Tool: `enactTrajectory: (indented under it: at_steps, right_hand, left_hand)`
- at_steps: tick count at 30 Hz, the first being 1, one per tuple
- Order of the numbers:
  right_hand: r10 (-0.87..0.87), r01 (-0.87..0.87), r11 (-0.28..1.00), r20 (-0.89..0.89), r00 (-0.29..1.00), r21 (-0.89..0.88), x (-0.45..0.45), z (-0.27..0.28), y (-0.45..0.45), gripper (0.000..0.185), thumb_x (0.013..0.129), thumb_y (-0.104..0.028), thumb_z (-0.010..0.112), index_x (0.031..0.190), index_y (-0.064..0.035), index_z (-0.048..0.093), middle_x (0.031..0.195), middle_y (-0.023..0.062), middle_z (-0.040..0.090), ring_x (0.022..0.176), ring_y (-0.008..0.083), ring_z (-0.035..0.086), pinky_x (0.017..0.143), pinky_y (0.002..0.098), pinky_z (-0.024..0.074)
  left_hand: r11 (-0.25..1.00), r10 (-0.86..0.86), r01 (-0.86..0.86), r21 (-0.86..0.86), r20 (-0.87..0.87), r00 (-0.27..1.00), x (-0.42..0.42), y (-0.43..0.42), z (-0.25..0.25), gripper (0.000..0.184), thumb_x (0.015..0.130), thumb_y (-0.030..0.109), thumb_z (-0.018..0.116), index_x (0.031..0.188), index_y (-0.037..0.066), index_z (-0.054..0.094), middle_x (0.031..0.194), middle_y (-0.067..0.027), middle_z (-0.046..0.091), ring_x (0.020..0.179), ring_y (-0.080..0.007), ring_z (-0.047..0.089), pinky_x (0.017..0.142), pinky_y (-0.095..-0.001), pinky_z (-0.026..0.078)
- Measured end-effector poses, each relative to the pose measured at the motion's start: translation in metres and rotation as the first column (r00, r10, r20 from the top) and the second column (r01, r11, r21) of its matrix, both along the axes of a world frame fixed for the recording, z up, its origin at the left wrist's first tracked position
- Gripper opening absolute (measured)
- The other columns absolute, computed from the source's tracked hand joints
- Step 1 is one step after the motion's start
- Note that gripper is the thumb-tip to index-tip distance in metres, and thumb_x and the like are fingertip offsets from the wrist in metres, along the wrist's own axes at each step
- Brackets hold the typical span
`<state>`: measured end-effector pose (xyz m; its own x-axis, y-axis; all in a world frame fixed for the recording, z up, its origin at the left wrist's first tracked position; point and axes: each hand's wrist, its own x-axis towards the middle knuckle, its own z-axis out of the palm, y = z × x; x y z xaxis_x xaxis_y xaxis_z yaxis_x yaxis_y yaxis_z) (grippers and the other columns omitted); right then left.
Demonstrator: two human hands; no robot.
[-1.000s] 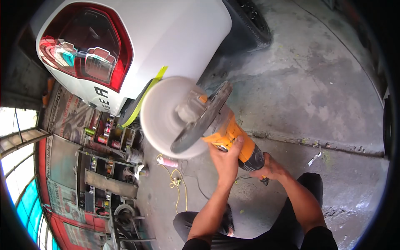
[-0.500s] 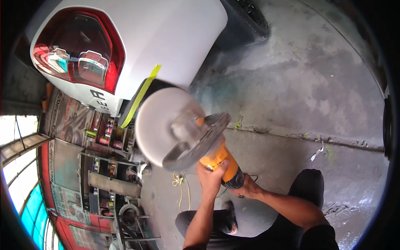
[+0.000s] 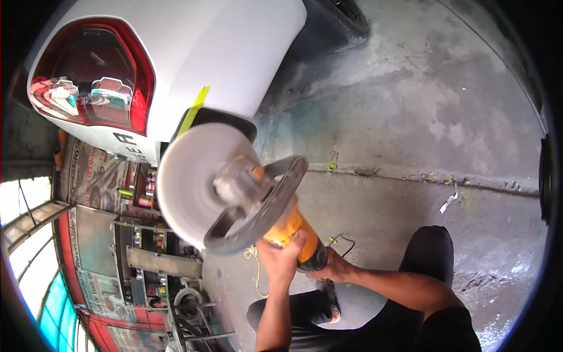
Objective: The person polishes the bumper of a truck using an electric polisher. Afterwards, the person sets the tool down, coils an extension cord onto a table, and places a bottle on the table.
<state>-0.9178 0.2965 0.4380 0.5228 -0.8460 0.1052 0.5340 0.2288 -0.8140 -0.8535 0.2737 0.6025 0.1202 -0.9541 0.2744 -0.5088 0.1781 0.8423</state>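
Observation:
Both of my hands hold an orange power polisher with a large round white pad and a dark loop handle. My left hand is wrapped round the body. My right hand grips the dark rear end, its fingers partly hidden. The pad looks smeared, as if spinning. It overlaps the black bumper trim at the corner of a white vehicle; whether they touch I cannot tell. Yellow-green tape runs along that trim, and a red tail light lies left of it.
A cord trails behind the polisher, and yellow string lies on the concrete floor. Shelves with cans and a metal frame stand at left. A tyre is at the top.
The polisher and both hands have shifted left in view. The vehicle has also slid left as the view turned. Both hands keep their grip.

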Motion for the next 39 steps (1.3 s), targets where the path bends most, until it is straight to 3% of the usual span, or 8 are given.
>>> enactTrajectory:
  at_steps: [7, 9, 10, 13, 15, 23, 31, 39]
  right_hand:
    - [-0.053, 0.029, 0.990, 0.174, 0.983, 0.138, -0.002, -0.013, 0.002, 0.023, 0.077, -0.014, 0.072, 0.062, -0.0061, 0.056, 0.057, 0.0021, 0.058, 0.053, 0.0124, 0.056, 0.055, 0.0301, 0.0451]
    - [-0.017, -0.019, 0.985, 0.206, 0.978, 0.170, -0.004, -0.022, 0.006, 0.019, 0.076, -0.007, 0.072, 0.089, -0.0036, 0.059, 0.061, 0.0049, 0.058, 0.056, 0.0157, 0.060, 0.054, 0.0318, 0.0472]
    - [-0.021, -0.014, 0.986, 0.206, 0.978, 0.168, -0.004, -0.024, 0.007, 0.019, 0.076, -0.007, 0.072, 0.089, -0.0036, 0.059, 0.061, 0.0049, 0.058, 0.056, 0.0157, 0.060, 0.054, 0.0318, 0.0472]
    - [0.000, -0.051, 0.974, 0.226, 0.974, 0.219, -0.004, -0.023, 0.010, 0.015, 0.077, -0.008, 0.072, 0.084, -0.0040, 0.059, 0.060, 0.0051, 0.058, 0.054, 0.0156, 0.058, 0.054, 0.0318, 0.0463]
    - [-0.050, 0.037, 0.995, 0.142, 0.989, 0.095, -0.011, -0.003, 0.005, 0.027, 0.077, -0.014, 0.073, 0.059, -0.0072, 0.054, 0.055, 0.0018, 0.056, 0.051, 0.0134, 0.054, 0.052, 0.0306, 0.0411]
    - [0.004, -0.002, 1.000, 0.069, 0.998, -0.021, -0.016, 0.020, -0.004, 0.026, 0.075, -0.015, 0.070, 0.058, -0.0070, 0.053, 0.054, 0.0014, 0.055, 0.051, 0.0124, 0.053, 0.052, 0.0314, 0.0397]
    - [0.000, -0.087, 0.957, 0.298, 0.955, 0.277, -0.023, 0.001, 0.018, 0.022, 0.077, -0.013, 0.070, 0.062, -0.0048, 0.056, 0.054, 0.0044, 0.057, 0.051, 0.0139, 0.055, 0.054, 0.0312, 0.0450]
    - [0.022, -0.033, 0.997, 0.156, 0.988, 0.067, -0.022, 0.035, 0.004, 0.025, 0.076, -0.015, 0.071, 0.060, -0.0057, 0.055, 0.054, 0.0025, 0.056, 0.052, 0.0135, 0.055, 0.052, 0.0316, 0.0411]
  left_hand:
    - [0.992, -0.088, 0.087, 0.092, 0.003, 0.996, -0.018, -0.038, -0.025, 0.066, 0.077, 0.011, 0.086, 0.130, -0.001, 0.047, 0.110, -0.0114, 0.065, 0.094, -0.0183, 0.065, 0.082, -0.0344, 0.055]
    - [0.982, -0.125, 0.128, 0.139, -0.030, 0.992, -0.019, -0.041, -0.035, 0.066, 0.078, 0.011, 0.085, 0.130, -0.001, 0.047, 0.109, -0.0105, 0.066, 0.093, -0.0178, 0.065, 0.081, -0.0342, 0.055]
    - [0.980, -0.137, 0.141, 0.140, -0.037, 0.990, -0.019, -0.041, -0.037, 0.066, 0.078, 0.011, 0.085, 0.131, -0.001, 0.046, 0.108, -0.0099, 0.066, 0.092, -0.0176, 0.065, 0.080, -0.0342, 0.055]
    - [0.987, -0.094, 0.093, 0.128, 0.001, 0.996, -0.018, -0.032, -0.032, 0.068, 0.078, 0.012, 0.086, 0.131, -0.001, 0.046, 0.110, -0.0103, 0.065, 0.095, -0.0183, 0.064, 0.083, -0.0342, 0.055]
    - [0.994, -0.053, 0.053, 0.094, 0.001, 0.999, -0.019, -0.022, -0.014, 0.069, 0.079, 0.013, 0.087, 0.132, -0.001, 0.046, 0.112, -0.0105, 0.065, 0.097, -0.0185, 0.064, 0.084, -0.0343, 0.054]
    - [0.992, -0.129, 0.129, 0.016, 0.023, 0.991, -0.011, -0.023, 0.013, 0.068, 0.080, 0.012, 0.086, 0.135, -0.001, 0.046, 0.117, -0.0100, 0.063, 0.102, -0.0181, 0.062, 0.091, -0.0340, 0.052]
    - [0.982, -0.083, 0.078, 0.173, 0.019, 0.996, -0.032, -0.032, -0.025, 0.065, 0.078, 0.013, 0.083, 0.133, -0.001, 0.051, 0.113, -0.0103, 0.065, 0.095, -0.0174, 0.064, 0.084, -0.0324, 0.054]
    - [0.991, -0.129, 0.128, 0.030, 0.024, 0.991, -0.022, -0.018, 0.023, 0.072, 0.082, 0.010, 0.085, 0.139, -0.001, 0.042, 0.117, -0.0104, 0.063, 0.100, -0.0183, 0.063, 0.089, -0.0329, 0.053]
